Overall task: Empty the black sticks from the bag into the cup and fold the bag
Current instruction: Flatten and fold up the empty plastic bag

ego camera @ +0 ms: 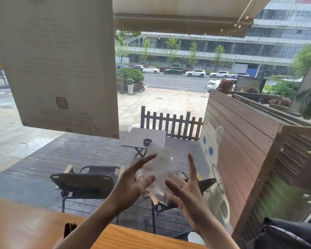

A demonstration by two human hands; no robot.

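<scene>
A clear, empty-looking plastic bag (161, 169) hangs in the air in front of the window, held up between my two hands. My left hand (133, 182) is at its left edge and my right hand (185, 189) at its right edge. The fingers of both are spread, and both thumbs touch the bag's lower part. The dark tips of the black sticks (69, 229) poke up at the bottom left, just beside my left forearm. The cup that holds them is hidden below the frame edge and behind my arm.
A wooden counter (25, 221) runs along the bottom, against a window. A paper poster (57, 65) hangs on the glass at upper left. A dark bag (287, 234) lies at bottom right. Outside are folding chairs (84, 184), a small table (144, 137) and a wooden planter wall (241, 150).
</scene>
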